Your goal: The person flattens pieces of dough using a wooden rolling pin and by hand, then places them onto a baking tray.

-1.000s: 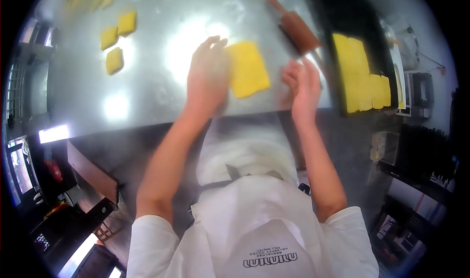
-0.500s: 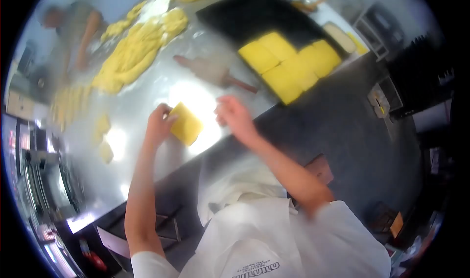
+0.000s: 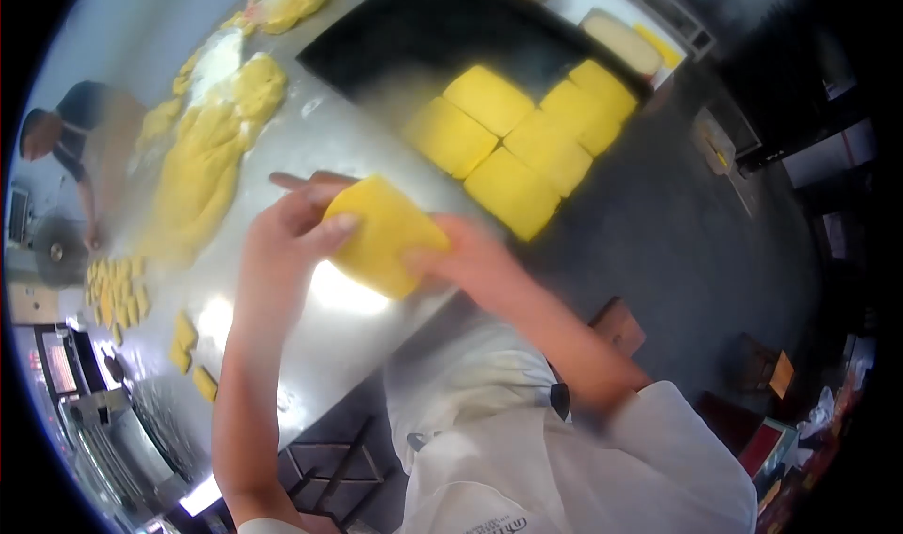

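A flat yellow dough sheet (image 3: 381,238) is held up above the metal table between both hands. My left hand (image 3: 306,219) grips its left edge, with the thumb on top. My right hand (image 3: 461,252) is closed on the lower right edge, slightly blurred. Just behind the left hand, the rolling pin shows only in part, its handle (image 3: 285,180) sticking out. Beyond the sheet lies a black tray (image 3: 376,40) with several flat yellow dough pieces (image 3: 513,193) side by side on its near part.
A large dough mass (image 3: 202,163) with white flour lies at the table's far left. Several small dough pieces (image 3: 118,290) lie nearer, with a few more (image 3: 183,341) by the left edge. Another person (image 3: 85,130) stands at the upper left. A stool (image 3: 334,473) is below the table.
Both hands have closed on the dough sheet and it has been lifted off the table. The view has swung right, towards the black tray.
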Motion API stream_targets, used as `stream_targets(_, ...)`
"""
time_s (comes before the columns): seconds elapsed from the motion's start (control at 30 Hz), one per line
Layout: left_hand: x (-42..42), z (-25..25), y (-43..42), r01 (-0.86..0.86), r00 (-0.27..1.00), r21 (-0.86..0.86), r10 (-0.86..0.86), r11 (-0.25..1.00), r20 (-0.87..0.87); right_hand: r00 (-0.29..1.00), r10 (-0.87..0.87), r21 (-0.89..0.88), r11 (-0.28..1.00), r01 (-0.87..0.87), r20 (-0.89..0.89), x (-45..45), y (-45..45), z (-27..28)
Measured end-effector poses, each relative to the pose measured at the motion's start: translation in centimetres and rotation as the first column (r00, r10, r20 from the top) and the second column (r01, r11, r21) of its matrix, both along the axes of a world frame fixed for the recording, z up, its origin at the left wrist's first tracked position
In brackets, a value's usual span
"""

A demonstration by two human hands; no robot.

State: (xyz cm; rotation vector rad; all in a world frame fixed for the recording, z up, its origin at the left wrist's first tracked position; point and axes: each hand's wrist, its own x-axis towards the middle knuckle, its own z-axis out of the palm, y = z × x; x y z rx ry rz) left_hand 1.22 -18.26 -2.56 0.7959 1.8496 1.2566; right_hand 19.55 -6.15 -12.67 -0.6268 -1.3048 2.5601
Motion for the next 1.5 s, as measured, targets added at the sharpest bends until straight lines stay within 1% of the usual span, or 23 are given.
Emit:
stream_targets(0.03,-0.9,-1.0,2.3,0.025,0.999,0.004,-0.025,1.0,0.033,0.987,-0.034,0.192,0.981,0.003,0.159,0.2,1.9,1.4)
stream_targets(0.07,-1.8,-1.8,4.7,0.05,0.997,0.013,-0.051,0.999,0.063,0.977,-0.192,0.166,0.971,0.175,0.092,-0.2,2.9,0.0)
stream_targets(0.13,-2.8,-3.0,10.0,0.109,0.99,0.026,-0.111,0.994,0.082,0.923,-0.351,0.311,0.905,0.29,0.16,-0.4,6.7,1.1)
stream_targets(0.23,-3.6,-5.7,18.1,0.178,0.981,0.045,-0.181,0.983,0.073,0.897,-0.386,0.427,0.863,0.27,0.213,-0.1,14.1,-0.1)
stream_targets(0.27,-4.0,-6.8,21.0,0.207,0.976,0.051,-0.21,0.977,0.066,0.868,-0.424,0.472,0.839,0.27,0.259,-0.1,16.2,0.0)
stream_targets(0.3,-4.7,-8.9,23.7,0.253,0.964,0.102,-0.26,0.962,0.058,0.836,-0.461,0.516,0.814,0.266,0.297,-0.3,18.3,0.2)
stream_targets(0.33,-4.8,-9.6,26.1,0.261,0.965,0.101,-0.263,0.96,0.008,0.804,-0.495,0.558,0.789,0.258,0.33,-0.4,20.4,0.4)
stream_targets(0.4,-4.4,-10.8,30.6,0.279,0.958,0.093,-0.271,0.956,-0.096,0.763,-0.527,0.657,0.732,0.182,0.375,-0.2,24.3,0.6)
stream_targets(0.43,-4.6,-11.5,32.8,0.29,0.956,0.098,-0.283,0.952,-0.078,0.742,-0.541,0.698,0.702,0.139,0.396,0.0,26.2,0.4)
stream_targets(0.47,-4.6,-12.3,34.5,0.301,0.953,0.102,-0.296,0.948,-0.06,0.736,-0.56,0.707,0.689,0.158,0.381,0.1,28.0,-0.5)
stream_targets(0.5,-3.6,-10.9,35.7,0.258,0.965,0.059,-0.26,0.964,0.021,0.733,-0.536,0.695,0.708,0.121,0.418,0.2,29.5,-0.5)
stream_targets(0.6,-3.6,-12.2,39.4,0.259,0.951,0.031,-0.261,0.965,0.168,0.704,-0.474,0.646,0.763,0.029,0.529,0.2,32.4,-0.1)
stream_targets(0.63,-3.6,-12.8,40.2,0.251,0.951,0.009,-0.248,0.968,0.185,0.689,-0.45,0.623,0.783,-0.002,0.568,0.2,33.0,-0.2)
stream_targets(0.73,-3.8,-13.7,40.9,0.305,0.952,-0.116,-0.299,0.945,0.063,0.695,-0.432,0.608,0.794,-0.01,0.575,0.1,33.4,-0.7)
stream_targets(0.83,-3.9,-14.0,40.9,0.316,0.949,-0.109,-0.313,0.942,0.044,0.686,-0.455,0.684,0.724,-0.085,0.567,0.2,34.0,-2.0)
stream_targets(0.93,-4.3,-14.4,41.4,0.365,0.931,-0.062,-0.364,0.929,0.04,0.676,-0.461,0.724,0.672,-0.157,0.575,0.5,34.3,-2.6)
stream_targets(1.03,-3.9,-13.8,42.2,0.317,0.948,-0.105,-0.318,0.942,0.012,0.593,-0.47,0.66,0.738,-0.142,0.653,0.5,34.4,-0.9)
stream_targets(1.13,-3.8,-14.3,42.7,0.344,0.928,-0.188,-0.364,0.92,-0.082,0.597,-0.456,0.635,0.764,-0.118,0.66,1.3,34.3,-1.0)
stream_targets(1.23,-3.1,-15.0,42.1,0.251,0.912,-0.148,-0.285,0.957,-0.295,0.62,-0.485,0.664,0.744,-0.079,0.617,1.6,34.2,-1.6)
stream_targets(1.33,-2.6,-15.8,41.4,0.19,0.877,-0.099,-0.215,0.977,-0.431,0.623,-0.468,0.657,0.747,-0.101,0.627,1.6,34.3,-1.6)
stream_targets(1.43,-2.4,-16.3,41.2,0.184,0.849,-0.021,-0.17,0.983,-0.501,0.642,-0.511,0.763,0.618,-0.187,0.572,1.8,34.5,-3.2)
stream_targets(1.5,-1.8,-16.0,41.0,0.171,0.845,-0.041,-0.168,0.984,-0.508,0.613,-0.514,0.743,0.642,-0.189,0.6,1.8,34.2,-3.0)
